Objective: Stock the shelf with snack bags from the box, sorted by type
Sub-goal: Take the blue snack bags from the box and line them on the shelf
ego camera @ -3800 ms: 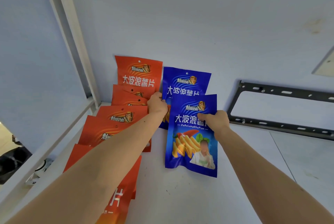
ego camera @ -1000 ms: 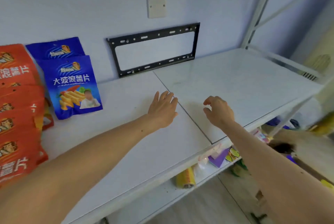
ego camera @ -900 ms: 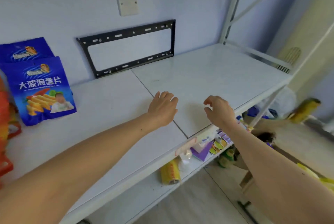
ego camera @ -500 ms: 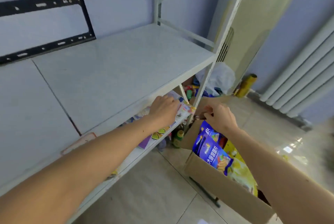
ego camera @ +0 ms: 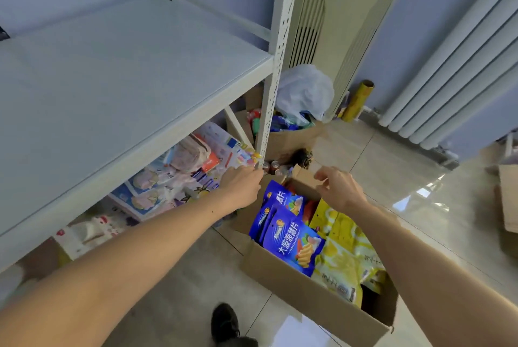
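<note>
An open cardboard box (ego camera: 308, 288) stands on the floor to the right of the white shelf (ego camera: 117, 77). In it stand blue snack bags (ego camera: 291, 245) at the left and yellow snack bags (ego camera: 344, 251) at the right, with a bit of red between them. My left hand (ego camera: 242, 185) hangs over the box's left edge, next to the shelf post (ego camera: 270, 94), fingers loosely bent and holding nothing. Over the far end of the box hovers my right hand (ego camera: 339, 188), fingers relaxed and empty. The shelf part in view has no bags on it.
The lower shelf (ego camera: 173, 178) holds pastel packets. Behind the post sits another box (ego camera: 283, 136) with a white plastic bag (ego camera: 305, 91). A tall air conditioner (ego camera: 336, 24) and a radiator (ego camera: 454, 66) stand at the back. My shoe (ego camera: 224, 321) is on the tiled floor.
My view has swung right and down, from the shelved red and blue bags to the box on the floor. Both hands came off the shelf empty and dropped toward the box.
</note>
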A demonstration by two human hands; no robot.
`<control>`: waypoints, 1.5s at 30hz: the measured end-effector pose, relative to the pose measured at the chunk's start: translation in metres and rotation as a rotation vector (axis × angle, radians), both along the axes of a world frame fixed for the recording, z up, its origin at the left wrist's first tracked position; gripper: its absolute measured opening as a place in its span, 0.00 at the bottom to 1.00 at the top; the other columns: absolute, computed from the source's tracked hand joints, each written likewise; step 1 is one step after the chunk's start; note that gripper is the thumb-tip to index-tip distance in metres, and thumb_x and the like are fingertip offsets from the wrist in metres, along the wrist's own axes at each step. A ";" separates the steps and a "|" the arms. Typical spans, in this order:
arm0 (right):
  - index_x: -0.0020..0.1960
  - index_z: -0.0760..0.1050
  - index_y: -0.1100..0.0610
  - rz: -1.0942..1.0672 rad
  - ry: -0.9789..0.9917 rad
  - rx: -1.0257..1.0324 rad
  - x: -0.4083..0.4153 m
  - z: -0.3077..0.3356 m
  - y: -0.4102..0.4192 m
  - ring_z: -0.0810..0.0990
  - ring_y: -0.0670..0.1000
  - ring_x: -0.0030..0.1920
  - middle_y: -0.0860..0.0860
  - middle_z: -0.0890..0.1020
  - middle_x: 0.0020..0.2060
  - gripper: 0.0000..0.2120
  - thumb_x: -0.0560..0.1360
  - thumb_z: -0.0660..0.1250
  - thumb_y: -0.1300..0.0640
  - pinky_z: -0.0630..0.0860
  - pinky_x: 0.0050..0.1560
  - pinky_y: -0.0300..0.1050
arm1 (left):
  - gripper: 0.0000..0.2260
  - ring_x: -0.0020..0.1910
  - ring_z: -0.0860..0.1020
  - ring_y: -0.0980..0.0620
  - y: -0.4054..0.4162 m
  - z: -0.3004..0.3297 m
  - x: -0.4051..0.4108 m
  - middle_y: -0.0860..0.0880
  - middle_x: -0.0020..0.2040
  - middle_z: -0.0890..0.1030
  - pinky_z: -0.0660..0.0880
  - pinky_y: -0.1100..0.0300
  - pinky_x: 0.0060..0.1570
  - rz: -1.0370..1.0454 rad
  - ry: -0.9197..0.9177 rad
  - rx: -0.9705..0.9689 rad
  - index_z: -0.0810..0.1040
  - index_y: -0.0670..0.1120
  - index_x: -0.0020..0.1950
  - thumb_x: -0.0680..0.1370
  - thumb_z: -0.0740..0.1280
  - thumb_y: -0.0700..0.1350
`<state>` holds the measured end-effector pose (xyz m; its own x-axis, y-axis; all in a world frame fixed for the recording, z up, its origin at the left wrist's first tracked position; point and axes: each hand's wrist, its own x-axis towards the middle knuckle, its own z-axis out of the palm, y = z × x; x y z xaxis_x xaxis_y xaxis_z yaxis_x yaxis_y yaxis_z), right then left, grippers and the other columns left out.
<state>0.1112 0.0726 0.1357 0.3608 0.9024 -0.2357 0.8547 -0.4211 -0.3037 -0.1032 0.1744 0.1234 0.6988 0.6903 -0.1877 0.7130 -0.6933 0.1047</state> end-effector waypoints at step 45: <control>0.62 0.73 0.60 0.250 0.493 -0.349 0.094 -0.341 0.013 0.78 0.46 0.50 0.53 0.80 0.56 0.20 0.75 0.71 0.51 0.74 0.38 0.35 | 0.12 0.50 0.78 0.47 -0.077 -0.299 0.070 0.44 0.47 0.78 0.73 0.59 0.42 0.889 -0.288 -0.500 0.72 0.40 0.41 0.79 0.67 0.46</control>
